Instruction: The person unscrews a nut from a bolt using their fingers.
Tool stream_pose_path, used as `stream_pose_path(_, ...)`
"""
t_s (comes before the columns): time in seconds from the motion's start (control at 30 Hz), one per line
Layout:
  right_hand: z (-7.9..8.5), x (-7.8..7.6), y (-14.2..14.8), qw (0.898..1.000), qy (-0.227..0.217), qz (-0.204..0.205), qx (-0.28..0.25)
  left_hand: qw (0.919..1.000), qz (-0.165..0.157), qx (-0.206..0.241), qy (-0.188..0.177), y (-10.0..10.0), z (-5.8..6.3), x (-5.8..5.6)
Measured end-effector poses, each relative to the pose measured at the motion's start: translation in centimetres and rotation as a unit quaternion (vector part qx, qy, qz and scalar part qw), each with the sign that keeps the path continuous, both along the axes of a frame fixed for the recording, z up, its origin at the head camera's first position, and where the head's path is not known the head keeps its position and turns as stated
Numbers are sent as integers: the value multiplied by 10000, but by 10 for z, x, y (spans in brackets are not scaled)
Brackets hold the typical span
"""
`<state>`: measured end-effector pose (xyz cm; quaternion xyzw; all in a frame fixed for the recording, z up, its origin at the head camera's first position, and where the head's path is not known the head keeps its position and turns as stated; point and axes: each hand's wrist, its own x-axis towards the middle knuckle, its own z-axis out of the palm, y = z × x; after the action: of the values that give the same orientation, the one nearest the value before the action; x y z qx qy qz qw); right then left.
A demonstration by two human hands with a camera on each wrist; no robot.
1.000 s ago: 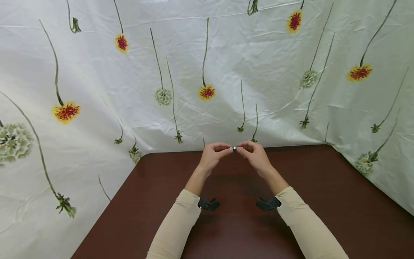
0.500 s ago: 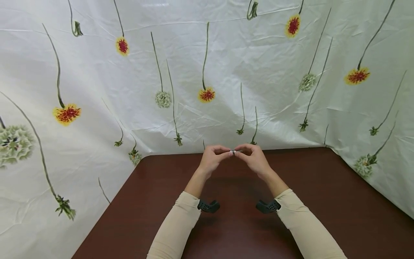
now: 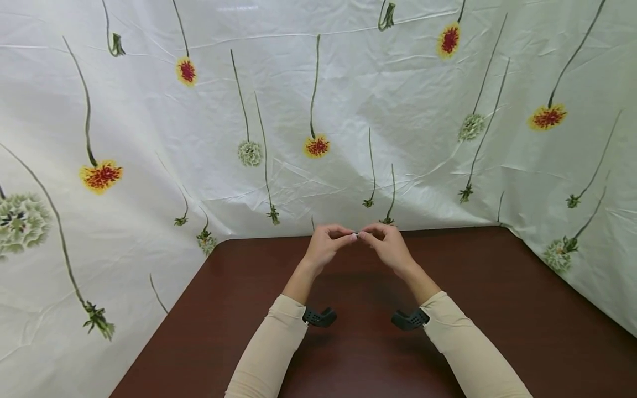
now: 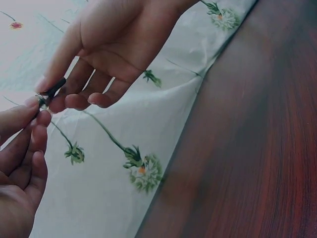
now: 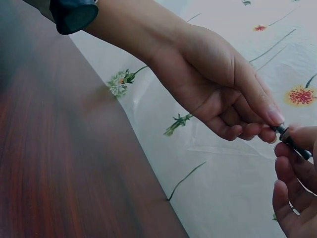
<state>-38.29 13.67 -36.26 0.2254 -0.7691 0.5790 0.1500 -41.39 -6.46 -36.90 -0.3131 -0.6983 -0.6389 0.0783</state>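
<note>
In the head view my left hand (image 3: 322, 247) and right hand (image 3: 392, 249) meet above the far part of the table. Between their fingertips is a small black-and-silver object (image 4: 56, 88), mostly covered, its exact kind unclear. The left wrist view shows my left hand (image 4: 21, 168) pinching its silver part, while my right hand (image 4: 121, 44) holds the dark end between thumb and forefinger. From the right wrist, a dark bar of it sticks out beside the right fingers, and a shiny collar lies near the left thumb.
A dark reddish-brown table (image 3: 239, 298) lies under both arms. Behind it and at its sides hangs a pale cloth (image 3: 348, 94) printed with flowers. Each wrist bears a dark strap device, such as the left one (image 3: 320, 317).
Both hands stay together at nearly the same place. The small object has turned between the fingers, and its silver part shows less now than a second ago.
</note>
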Motion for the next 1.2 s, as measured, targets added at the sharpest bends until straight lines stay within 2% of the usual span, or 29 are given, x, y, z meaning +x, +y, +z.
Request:
stream_pose_path(0.13, 0, 0, 1, 9999, 89, 13, 82, 10000, -15, -28, 25, 0, 1, 0)
stream_pose_path(0.37, 0, -1, -2, 9985, -518, 155, 46, 10000, 61, -8, 18, -1, 2, -1)
stream_pose_path(0.63, -1, 0, -4, 9999, -71, 129, 48, 10000, -1, -74, -9, -1, 3, 0)
stream_pose_path(0.77, -2, 2, -5, 9998, -202, 57, 71, 9999, 30, -125, -12, -1, 2, 1)
stream_pose_path(0.87, -5, 1, -5, 9994, -296, -141, 115, 9998, 33, -200, 13, -1, 2, 2)
stream_pose_path(1.0, -5, 1, -6, 9994, -165, -272, 112, 9996, 40, -275, 28, -1, 1, 2)
stream_pose_path(1.2, -5, 1, -6, 9999, -60, -123, 22, 9995, 60, -314, -55, -3, 1, 1)
